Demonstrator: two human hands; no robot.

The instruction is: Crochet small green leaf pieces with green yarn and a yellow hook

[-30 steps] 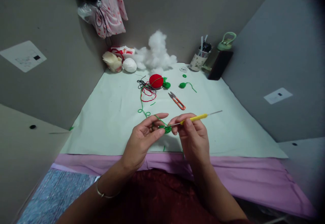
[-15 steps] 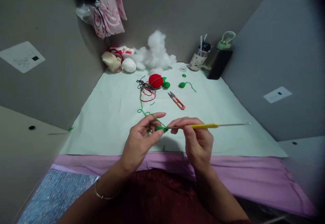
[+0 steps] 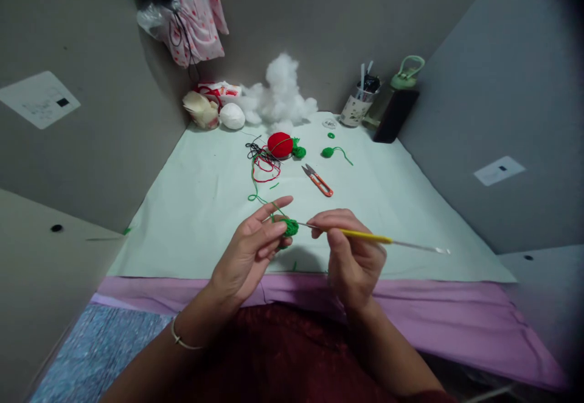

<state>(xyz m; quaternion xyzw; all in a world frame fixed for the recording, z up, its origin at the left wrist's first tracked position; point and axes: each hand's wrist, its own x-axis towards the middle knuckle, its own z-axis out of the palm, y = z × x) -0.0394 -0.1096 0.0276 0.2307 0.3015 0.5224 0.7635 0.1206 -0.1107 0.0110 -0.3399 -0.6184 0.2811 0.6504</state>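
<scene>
Between the thumb and fingers of my left hand (image 3: 255,238) is a small green crochet piece (image 3: 291,227), with its index finger stretched out above. Green yarn (image 3: 256,198) runs from that finger back across the table. My right hand (image 3: 356,251) grips a crochet hook (image 3: 365,235) by its yellow handle. The hook's left metal tip reaches the green piece; whether it sits inside a stitch I cannot tell. Its other metal end points right, tilted slightly down. Beyond my hands lie orange thread snips (image 3: 318,181) and a red yarn ball (image 3: 280,145).
A green crocheted piece with a tail (image 3: 327,153) and a small green ring (image 3: 331,136) lie at the back right. White stuffing (image 3: 285,92) is heaped by the wall. A cup of pens (image 3: 356,109) and a bottle (image 3: 401,101) stand right. Partitions enclose the table (image 3: 196,220).
My left hand has turned, so more of the green crochet piece shows. The hook has tilted, its right end dropping lower. Both hands keep their holds.
</scene>
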